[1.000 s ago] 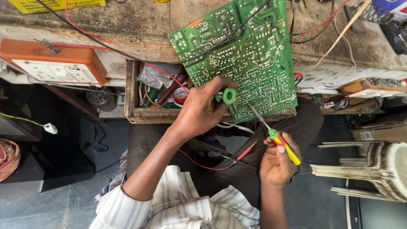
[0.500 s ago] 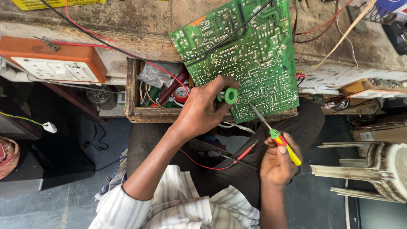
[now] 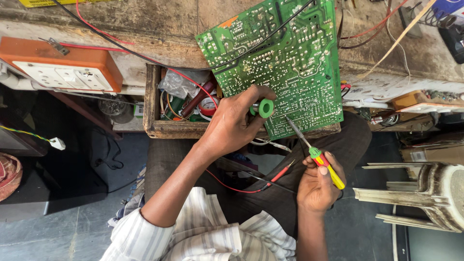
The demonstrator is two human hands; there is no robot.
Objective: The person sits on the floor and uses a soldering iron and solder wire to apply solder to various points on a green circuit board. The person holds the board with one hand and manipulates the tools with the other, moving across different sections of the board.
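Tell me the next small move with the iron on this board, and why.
Probably feed the green solder spool in the left hand toward the iron tip: the right hand already rests that tip on the green circuit board.

Even, soft daylight falls from above the hands, and the focus is sharp there. Left of them lies deep shadow.

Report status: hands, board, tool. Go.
Left hand holds green spool against circuit board. Right hand holds iron, tip on board's lower edge. Red probe loose on lap, clear of the hands.
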